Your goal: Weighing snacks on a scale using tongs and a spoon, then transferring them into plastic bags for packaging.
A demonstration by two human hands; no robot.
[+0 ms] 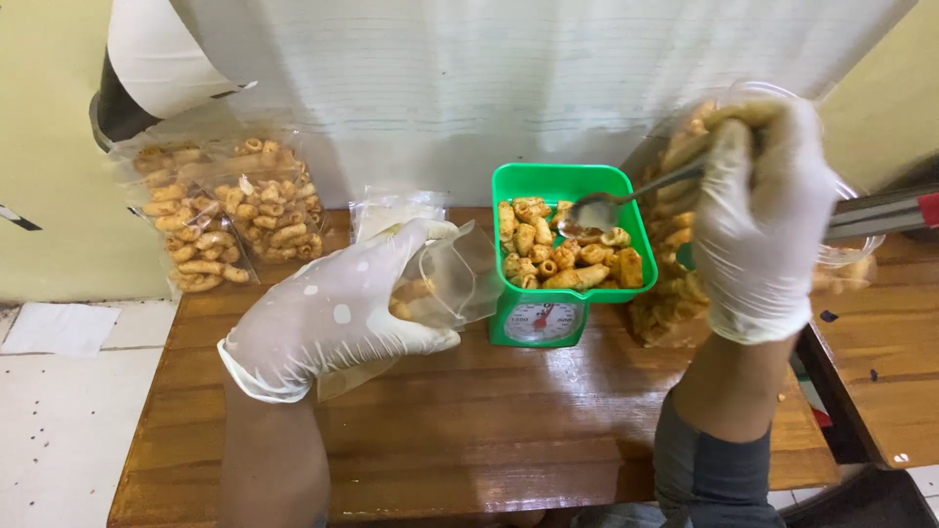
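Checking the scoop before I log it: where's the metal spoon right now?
The metal spoon is right of centre, its bowl over the snacks in the green scale tray, handle gripped by the gloved right hand.

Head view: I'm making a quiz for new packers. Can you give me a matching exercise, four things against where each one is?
Things:
1. spoon
2. empty clear bag
3. green tray
4. filled snack bags

Places:
A. on the scale
B. in the left hand
C. against the wall, far left
D. in the right hand

Pairs: 1-D, 2-B, 3-A, 4-C
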